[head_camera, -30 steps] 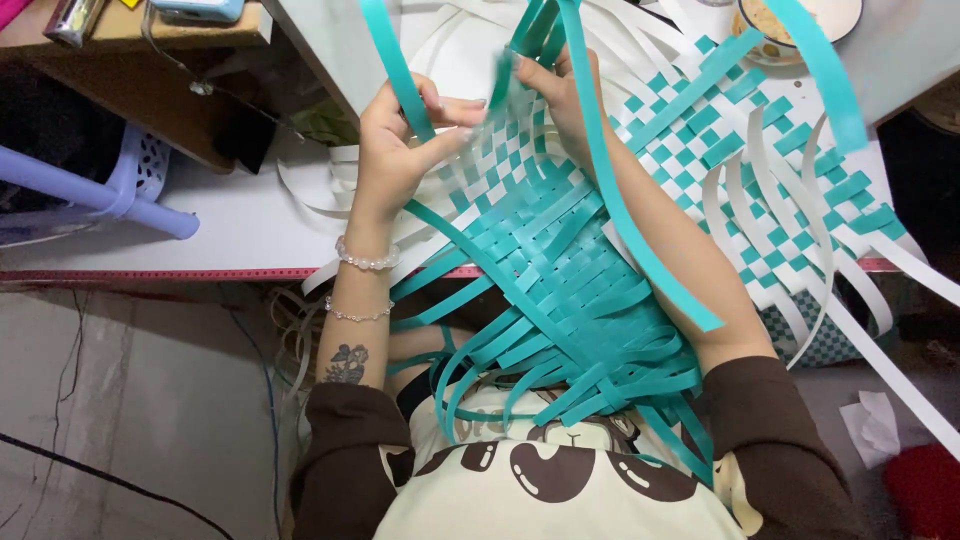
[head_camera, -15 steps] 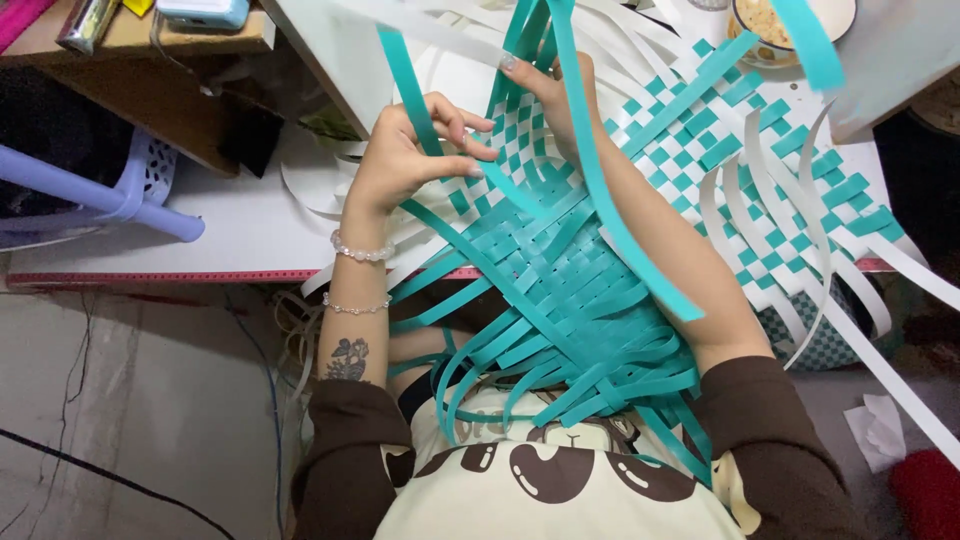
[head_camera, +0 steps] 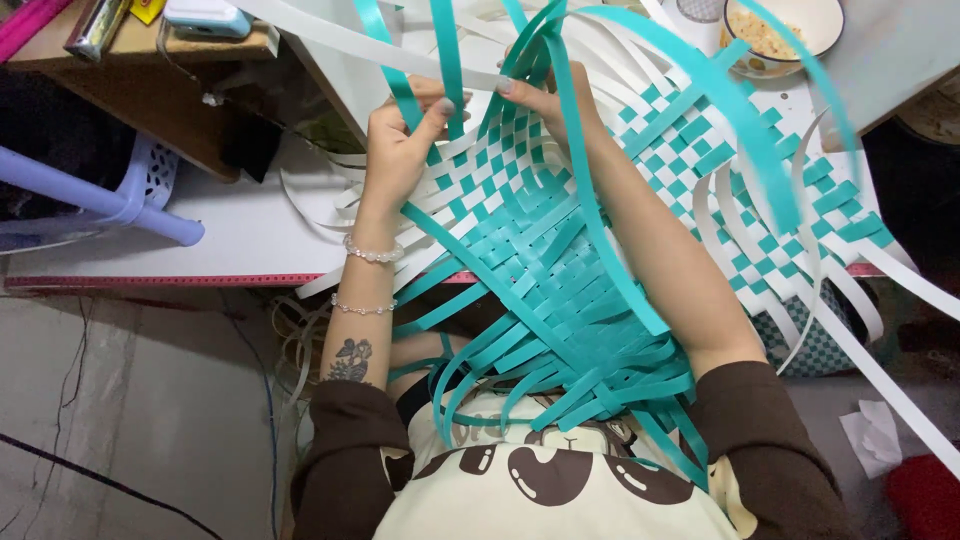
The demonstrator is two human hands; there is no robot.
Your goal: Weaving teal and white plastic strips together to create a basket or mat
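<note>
Spanning the white table point(head_camera: 230, 235) and the person's lap: one woven mat point(head_camera: 560, 250) of flat plastic strips, teal and white. Long axis runs from the lap, near, to the far edge of the table. Checkered over-under weave at centre and right; near end all teal, strips loose and curling over the lap; far end unwoven, strips standing up and arching.

White strip point(head_camera: 380, 50), long, flat, glossy, running left to right across the far end of the mat, over the hands.

Left hand point(head_camera: 400, 150), far left of the weave: fingers curled shut, thumb pressed against a teal strip point(head_camera: 450, 60) that rises straight away from the table. Two bead bracelets on the wrist.

Right hand point(head_camera: 545, 100), just beside the left, at the far edge of the weave: fingers bent, fingertips touching the white strip; whether it is gripped cannot be told.

Stool point(head_camera: 120, 190), lilac plastic, left, below table level.

Bowl point(head_camera: 790, 30), white, round, far right, holding pale food.

Phone point(head_camera: 205, 18), pale blue, far left on a wooden shelf.
</note>
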